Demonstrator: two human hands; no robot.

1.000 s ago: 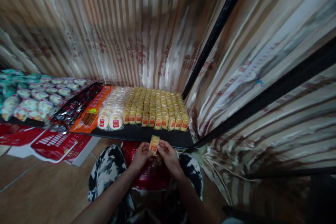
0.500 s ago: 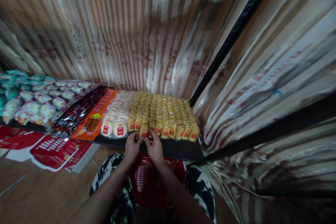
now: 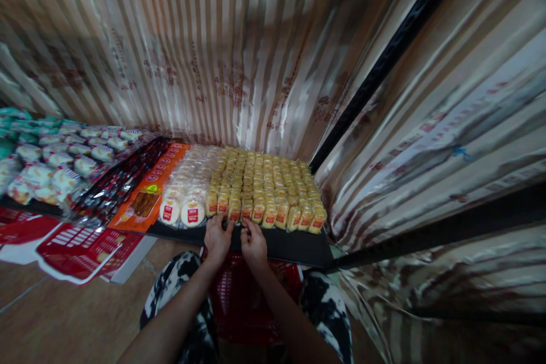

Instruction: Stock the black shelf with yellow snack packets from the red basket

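Small yellow wrapped cakes (image 3: 269, 213) with red-and-orange labels stand in several tight rows on a black shelf (image 3: 294, 244). My left hand (image 3: 218, 237) is at the front edge of these rows, fingertips by the front packets and thumb near one labelled cake (image 3: 234, 210). That cake stands in line at the front of its row. Just right of it, my right hand (image 3: 255, 243) has its fingertips close to the bottom of another front cake (image 3: 247, 209). Both hands look loosely open and I see nothing held in them. Whether the fingertips touch the wrappers is hard to tell.
Left of the cakes lie round white packaged cakes (image 3: 193, 213), an orange snack packet (image 3: 136, 205), dark shiny packets (image 3: 115, 182) and white wrapped packets (image 3: 66, 185). Red baskets (image 3: 77, 253) sit below the shelf. A black post (image 3: 367, 91) rises at the right, before striped sheeting (image 3: 239, 51).
My hands have moved apart and released the small yellow cake they were pinching between them. It now stands at the front of its row. The view has shifted slightly.
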